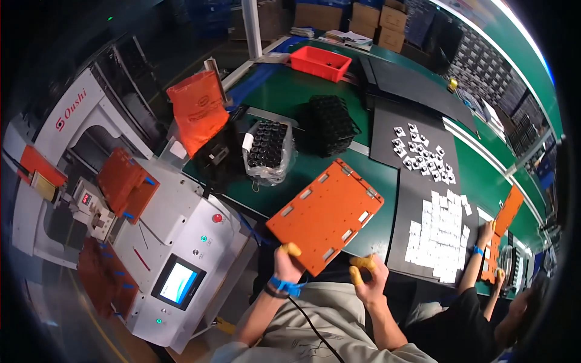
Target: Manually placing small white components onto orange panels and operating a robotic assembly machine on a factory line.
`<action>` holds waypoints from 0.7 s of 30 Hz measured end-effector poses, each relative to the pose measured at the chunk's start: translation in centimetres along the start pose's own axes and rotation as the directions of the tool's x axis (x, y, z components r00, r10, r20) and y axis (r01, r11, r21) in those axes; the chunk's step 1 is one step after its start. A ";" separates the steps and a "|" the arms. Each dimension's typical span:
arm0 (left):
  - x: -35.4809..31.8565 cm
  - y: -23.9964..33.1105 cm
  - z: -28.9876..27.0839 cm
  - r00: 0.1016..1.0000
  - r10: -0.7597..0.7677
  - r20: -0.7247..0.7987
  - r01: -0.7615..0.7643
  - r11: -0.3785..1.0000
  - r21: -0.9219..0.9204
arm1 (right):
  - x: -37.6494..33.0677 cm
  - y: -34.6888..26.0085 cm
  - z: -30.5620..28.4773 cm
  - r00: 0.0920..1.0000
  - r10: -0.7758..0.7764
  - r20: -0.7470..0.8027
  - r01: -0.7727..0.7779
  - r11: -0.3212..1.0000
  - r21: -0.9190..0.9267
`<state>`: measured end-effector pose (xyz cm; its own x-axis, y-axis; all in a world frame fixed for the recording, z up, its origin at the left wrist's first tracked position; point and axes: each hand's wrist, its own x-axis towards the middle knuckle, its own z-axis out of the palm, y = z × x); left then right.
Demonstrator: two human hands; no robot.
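Green counter (302, 97) fills the frame's middle, a grey machine (181, 242) at lower left. I see both hands gripping an orange plate (327, 213) at its near edge, just above the counter at lower centre: left hand (288, 261), right hand (367, 277), fingertips capped yellow. I judge the plate is mid-handling, its slots seemingly unfilled. White pieces (439, 233) lie in rows on a black mat (417, 193) at right. Red bin (319, 62) sits at top centre, brown cartons (381, 21) behind it, an orange bag (198, 112) at upper left.
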<state>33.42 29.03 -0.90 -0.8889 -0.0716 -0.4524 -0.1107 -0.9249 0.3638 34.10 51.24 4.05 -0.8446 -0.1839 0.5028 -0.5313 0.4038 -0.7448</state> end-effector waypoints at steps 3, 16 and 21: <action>3.5 -1.6 1.2 0.982 -0.100 0.162 0.098 0.995 0.019 | 3.7 -3.5 0.0 0.922 -0.110 0.371 0.202 0.954 -0.219; 8.1 -4.0 2.0 0.972 -0.140 0.191 0.127 0.989 0.082 | 7.6 2.3 5.5 0.941 -0.015 0.339 0.221 0.786 -0.577; 8.4 -0.8 1.6 0.898 0.086 0.432 -0.316 0.809 0.495 | 9.4 4.3 -1.3 0.890 -0.014 0.456 0.247 0.855 -0.456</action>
<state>25.29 29.76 -3.67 -0.9996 0.0174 -0.0227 -0.0285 -0.5404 0.8409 23.99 52.43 6.18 -0.7744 -0.5777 0.2580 -0.6327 0.7084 -0.3127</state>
